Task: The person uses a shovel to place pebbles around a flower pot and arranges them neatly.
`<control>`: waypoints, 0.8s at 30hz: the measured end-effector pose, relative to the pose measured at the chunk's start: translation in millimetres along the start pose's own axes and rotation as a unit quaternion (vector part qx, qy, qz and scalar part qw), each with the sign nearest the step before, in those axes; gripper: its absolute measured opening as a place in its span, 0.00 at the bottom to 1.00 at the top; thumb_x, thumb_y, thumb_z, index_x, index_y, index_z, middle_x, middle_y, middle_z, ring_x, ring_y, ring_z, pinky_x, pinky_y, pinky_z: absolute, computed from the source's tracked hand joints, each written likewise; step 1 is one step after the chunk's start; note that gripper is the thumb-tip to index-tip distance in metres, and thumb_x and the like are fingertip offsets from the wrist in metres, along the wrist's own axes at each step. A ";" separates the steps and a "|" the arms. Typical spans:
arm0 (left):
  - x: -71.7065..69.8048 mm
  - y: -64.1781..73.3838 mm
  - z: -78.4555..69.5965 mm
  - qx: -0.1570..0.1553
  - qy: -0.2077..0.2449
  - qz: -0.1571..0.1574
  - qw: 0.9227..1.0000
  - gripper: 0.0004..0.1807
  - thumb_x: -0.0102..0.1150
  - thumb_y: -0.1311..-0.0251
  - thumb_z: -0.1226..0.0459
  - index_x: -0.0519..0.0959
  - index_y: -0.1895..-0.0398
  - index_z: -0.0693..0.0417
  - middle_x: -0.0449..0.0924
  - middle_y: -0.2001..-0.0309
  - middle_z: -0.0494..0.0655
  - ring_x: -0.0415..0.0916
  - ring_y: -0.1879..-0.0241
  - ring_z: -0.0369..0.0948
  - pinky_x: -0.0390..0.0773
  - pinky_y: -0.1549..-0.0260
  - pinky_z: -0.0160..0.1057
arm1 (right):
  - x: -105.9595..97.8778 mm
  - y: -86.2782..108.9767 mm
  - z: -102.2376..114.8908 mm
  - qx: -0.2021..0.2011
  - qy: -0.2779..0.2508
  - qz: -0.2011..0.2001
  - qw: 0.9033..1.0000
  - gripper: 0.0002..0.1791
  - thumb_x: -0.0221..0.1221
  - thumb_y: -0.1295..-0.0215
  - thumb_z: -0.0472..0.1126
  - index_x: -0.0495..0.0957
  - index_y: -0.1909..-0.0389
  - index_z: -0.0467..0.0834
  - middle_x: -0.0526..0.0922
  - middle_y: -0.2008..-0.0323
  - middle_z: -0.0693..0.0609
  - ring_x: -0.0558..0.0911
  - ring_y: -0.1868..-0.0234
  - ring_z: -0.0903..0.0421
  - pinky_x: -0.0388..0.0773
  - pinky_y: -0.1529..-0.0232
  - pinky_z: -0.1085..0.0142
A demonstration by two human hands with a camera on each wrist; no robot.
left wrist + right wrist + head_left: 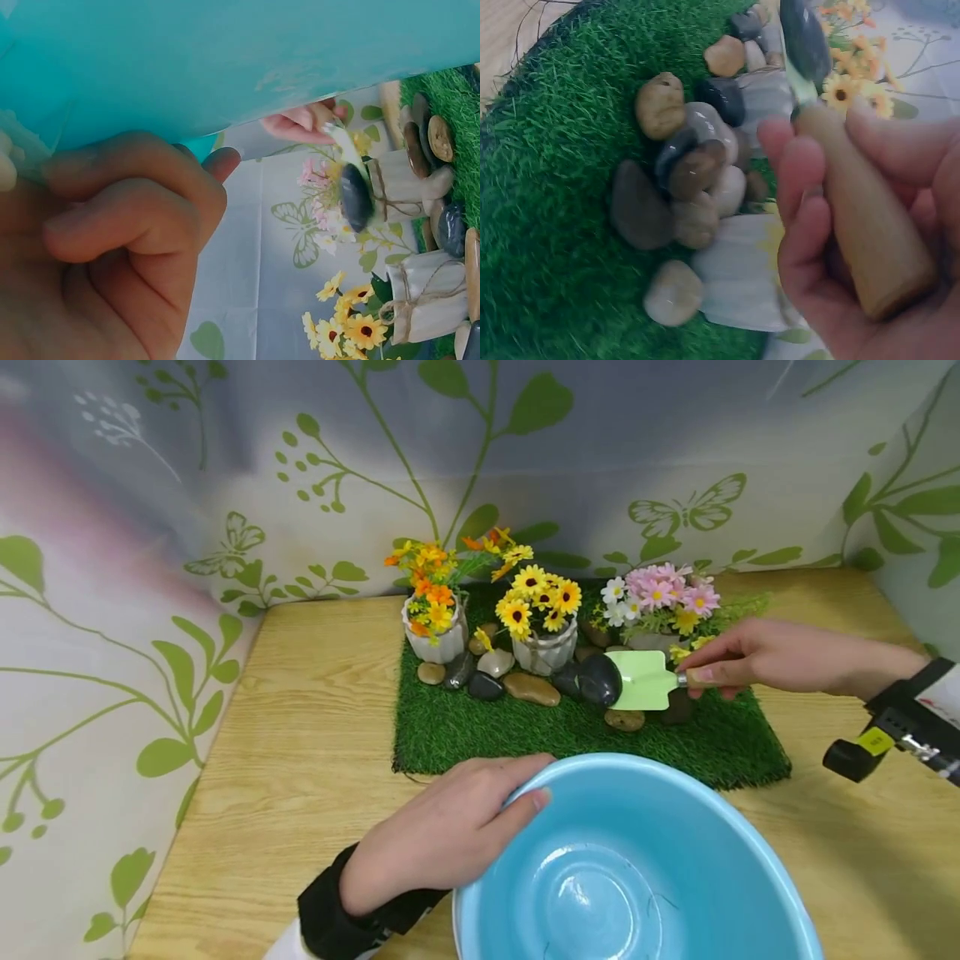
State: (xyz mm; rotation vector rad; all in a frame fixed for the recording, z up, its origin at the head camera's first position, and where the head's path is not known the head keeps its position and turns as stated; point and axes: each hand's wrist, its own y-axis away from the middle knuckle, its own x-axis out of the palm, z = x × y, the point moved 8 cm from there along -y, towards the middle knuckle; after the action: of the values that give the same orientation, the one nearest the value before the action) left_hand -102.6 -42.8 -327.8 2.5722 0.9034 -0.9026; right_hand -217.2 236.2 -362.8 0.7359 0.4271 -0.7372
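Note:
My right hand [738, 658] grips the wooden handle [870, 217] of a small light-green trowel [645, 681]. A smooth black stone [600, 680] lies at the blade's front end; in the left wrist view this stone [356, 196] shows raised above the grass. My left hand [450, 827] holds the rim of a light-blue plastic basin [720, 802], thumb on the inside and fingers against the outer wall. The basin is tilted, its mouth facing up, with only thin dark strands on its inner wall. Its near part is cut off by the head view's lower edge.
A strip of artificial grass [465, 735] lies on the wooden table [322, 693]. On it, several stones [531, 688] surround three white pots of orange, yellow [536, 602] and pink flowers [663, 589]. A leaf-patterned curtain [337, 435] hangs behind.

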 end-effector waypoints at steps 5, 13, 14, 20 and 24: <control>-0.1 0.2 -0.7 0.001 -0.005 -0.001 1.000 0.17 0.38 0.20 0.53 0.73 0.39 0.45 0.78 0.56 0.32 0.75 0.55 0.29 0.76 0.51 0.34 | 8.3 -17.5 -8.8 0.013 -0.022 -0.012 1.000 0.23 0.49 0.21 0.42 0.71 0.36 0.30 0.83 0.50 0.44 0.82 0.51 0.47 0.81 0.51 0.59; 1.1 -0.1 -1.1 0.002 -0.007 0.000 1.000 0.17 0.37 0.20 0.53 0.73 0.39 0.45 0.78 0.56 0.32 0.75 0.55 0.29 0.76 0.51 0.34 | 13.4 -26.4 -11.6 0.055 -0.029 -0.025 0.998 0.23 0.49 0.21 0.44 0.74 0.39 0.28 0.84 0.56 0.48 0.81 0.58 0.50 0.80 0.54 0.56; 1.2 -0.3 -1.1 0.003 -0.008 0.000 1.000 0.18 0.37 0.20 0.53 0.73 0.38 0.45 0.78 0.55 0.32 0.75 0.53 0.29 0.75 0.50 0.34 | 12.6 -25.3 -11.3 0.060 -0.028 -0.022 0.998 0.24 0.49 0.21 0.45 0.74 0.39 0.28 0.84 0.57 0.48 0.81 0.59 0.50 0.80 0.55 0.56; 0.8 -0.8 -0.3 0.000 -0.005 0.001 1.000 0.16 0.37 0.20 0.53 0.73 0.41 0.44 0.78 0.57 0.33 0.75 0.56 0.30 0.76 0.53 0.34 | 2.9 -12.3 -5.7 0.074 0.022 -0.016 0.997 0.21 0.49 0.21 0.46 0.79 0.46 0.32 0.82 0.64 0.50 0.73 0.73 0.55 0.74 0.65 0.60; 0.7 0.4 2.3 -0.012 -0.002 0.005 1.000 0.22 0.37 0.20 0.52 0.70 0.32 0.47 0.79 0.47 0.37 0.74 0.45 0.30 0.73 0.43 0.35 | -2.5 0.6 1.0 0.081 0.067 -0.026 0.994 0.17 0.50 0.21 0.48 0.82 0.56 0.40 0.78 0.72 0.52 0.71 0.76 0.56 0.69 0.70 0.62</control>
State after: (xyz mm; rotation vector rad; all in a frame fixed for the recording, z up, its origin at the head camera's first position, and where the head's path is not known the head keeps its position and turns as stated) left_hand -103.1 -43.7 -330.0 2.5513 0.8934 -0.8890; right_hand -218.3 236.9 -360.3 0.9328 0.5135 -0.7793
